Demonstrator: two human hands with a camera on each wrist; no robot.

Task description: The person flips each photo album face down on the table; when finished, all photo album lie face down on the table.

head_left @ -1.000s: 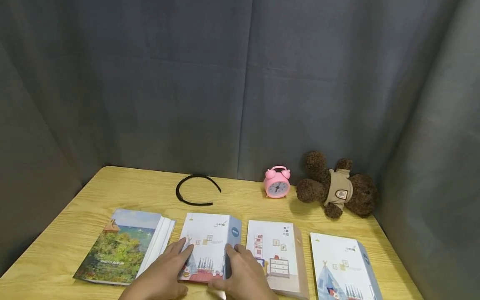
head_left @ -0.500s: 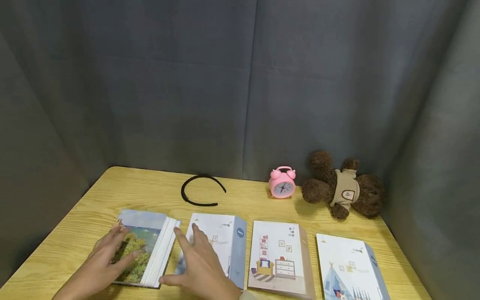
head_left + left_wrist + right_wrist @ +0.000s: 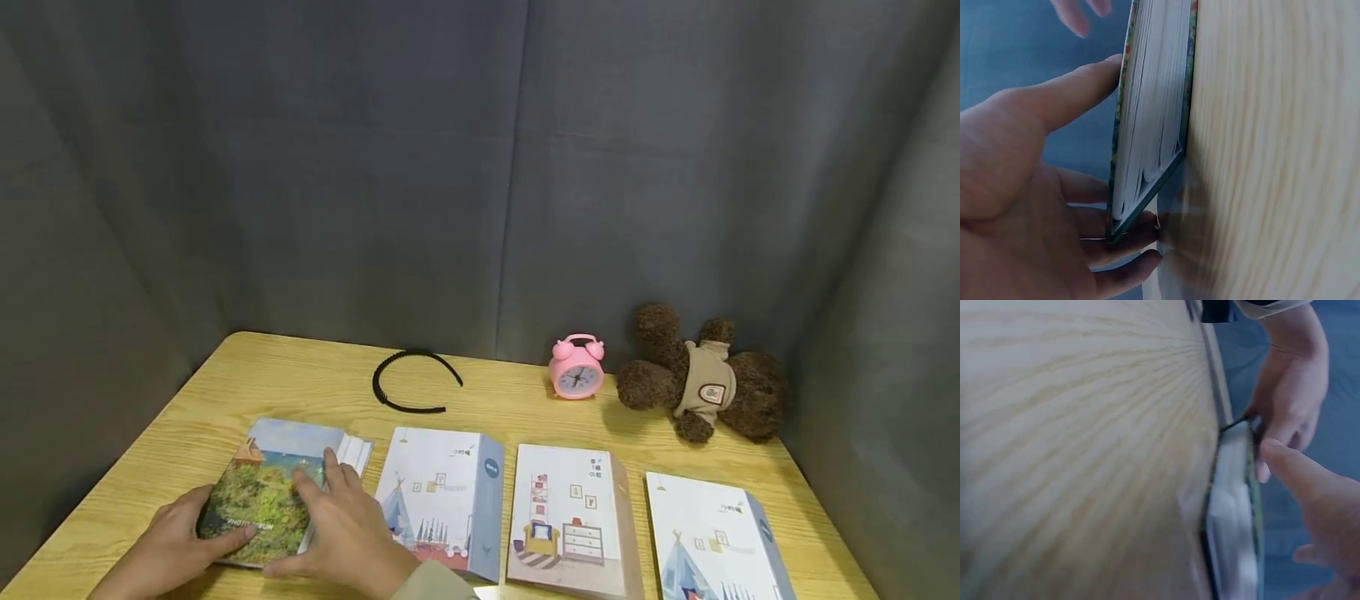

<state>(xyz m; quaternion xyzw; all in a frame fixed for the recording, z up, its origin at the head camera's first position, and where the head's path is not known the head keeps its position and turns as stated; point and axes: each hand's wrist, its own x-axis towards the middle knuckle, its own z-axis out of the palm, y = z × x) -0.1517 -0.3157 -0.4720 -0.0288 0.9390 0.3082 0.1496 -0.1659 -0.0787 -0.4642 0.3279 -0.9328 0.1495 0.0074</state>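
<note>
Both hands on landscape-cover photo album (image 3: 262,500) at bench (image 3: 315,379) left end. Left hand (image 3: 176,546) grips near edge, corner raised; right hand (image 3: 341,533) lies flat, fingers straight, on cover. Step judged: taking hold of album. Next calls for firm two-sided grip before lift.

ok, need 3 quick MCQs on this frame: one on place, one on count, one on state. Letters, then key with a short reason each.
1. Where is the black headband?
A. On an album
B. On the table behind the albums
C. On the teddy bear

2. How many photo albums lie in the row?
A. Two
B. Three
C. Four

3. How is the landscape album being handled?
A. Both hands on it
B. Untouched
C. One hand only

Key: B, it lies on bare wood behind the row. C, four show in the head view. A, the left hand takes its near-left corner in its grip and the right hand lies on the cover.
</note>
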